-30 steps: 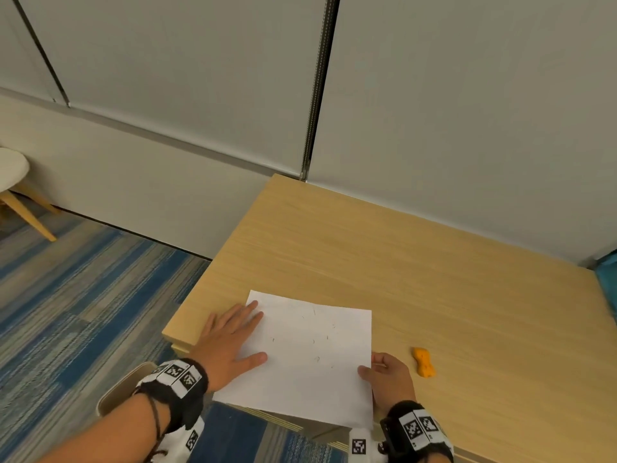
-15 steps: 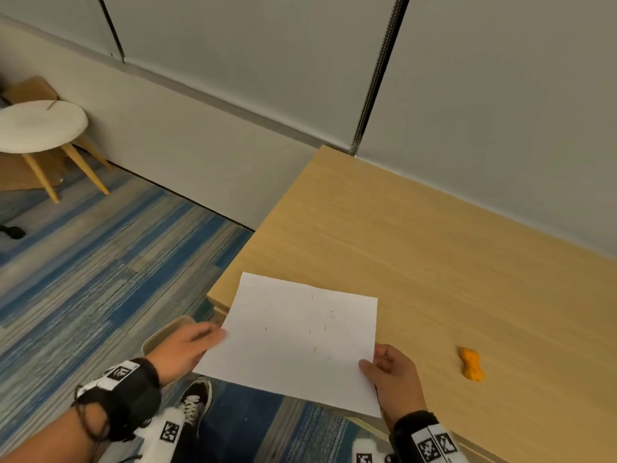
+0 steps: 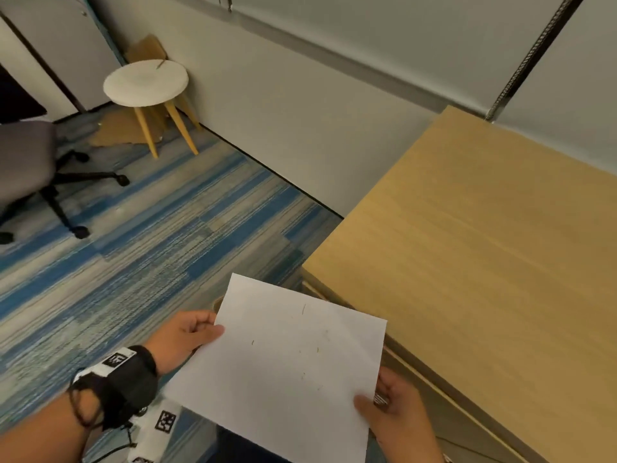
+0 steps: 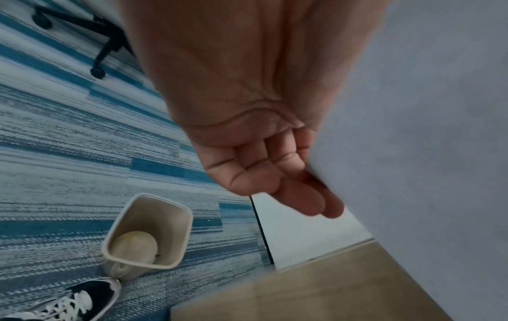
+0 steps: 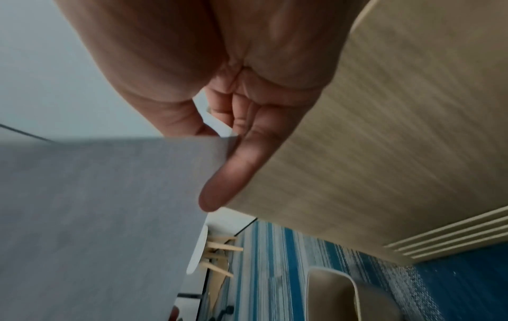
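Fingers (image 4: pixel 274 173) of the left hand (image 3: pixel 187 335) pinched the left edge of the sheet of paper (image 3: pixel 293 362); the right hand (image 3: pixel 397 419) pinched its near right corner. The sheet was held in the air, off the desk (image 3: pixel 484 262), and carried small dark specks (image 3: pixel 303 309). A bin (image 4: pixel 148 234) stood on the carpet (image 3: pixel 133 262) below the left hand. Risks noted: a tilt or sag short of the bin would likely scatter the specks on the carpet, and a slack corner pinch could drop the sheet.
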`<state>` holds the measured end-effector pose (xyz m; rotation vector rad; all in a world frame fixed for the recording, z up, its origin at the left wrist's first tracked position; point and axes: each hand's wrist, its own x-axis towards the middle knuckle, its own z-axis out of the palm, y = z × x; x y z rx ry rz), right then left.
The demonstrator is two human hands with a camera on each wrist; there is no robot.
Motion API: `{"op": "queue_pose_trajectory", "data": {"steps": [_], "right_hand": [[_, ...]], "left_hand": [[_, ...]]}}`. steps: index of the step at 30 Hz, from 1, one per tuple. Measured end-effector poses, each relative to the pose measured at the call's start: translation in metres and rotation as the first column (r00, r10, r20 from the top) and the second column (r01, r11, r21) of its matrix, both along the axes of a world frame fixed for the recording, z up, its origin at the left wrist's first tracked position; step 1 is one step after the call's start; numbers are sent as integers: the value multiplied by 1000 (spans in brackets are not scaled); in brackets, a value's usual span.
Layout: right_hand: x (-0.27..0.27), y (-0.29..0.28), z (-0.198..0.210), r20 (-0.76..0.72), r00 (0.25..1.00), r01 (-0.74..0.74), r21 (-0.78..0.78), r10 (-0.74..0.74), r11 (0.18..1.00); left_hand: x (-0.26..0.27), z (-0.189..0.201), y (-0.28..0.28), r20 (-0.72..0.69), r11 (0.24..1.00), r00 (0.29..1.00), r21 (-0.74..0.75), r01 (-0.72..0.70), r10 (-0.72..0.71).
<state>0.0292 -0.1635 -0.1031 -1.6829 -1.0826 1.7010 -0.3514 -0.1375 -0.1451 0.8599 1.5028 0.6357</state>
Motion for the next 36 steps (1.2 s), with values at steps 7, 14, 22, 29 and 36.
{"op": "queue_pose_trajectory", "data": {"steps": [7,14,22,29,36], "right_hand": [[-43,-19,-111,-118,993,-41,-146,24,988],[-78,-61,-159,-139,984,88,-192,-116,977],[-112,-55,-144,3,977,210,-129,-212,969],[-151,3,-153,15,980,198,-159,-198,967],[-176,62,-194,138,982,153,-179,-129,972]], "left_hand": [[-46,-120,-56,22,1000,1000,16,6,-6],[-63,-196,-81,-28,993,997,97,73,-70],[-89,-209,-58,-40,978,987,135,158,-154],[-101,-253,-11,-125,993,986,26,117,-112],[-95,-323,38,-298,996,952,-59,63,-78]]}}
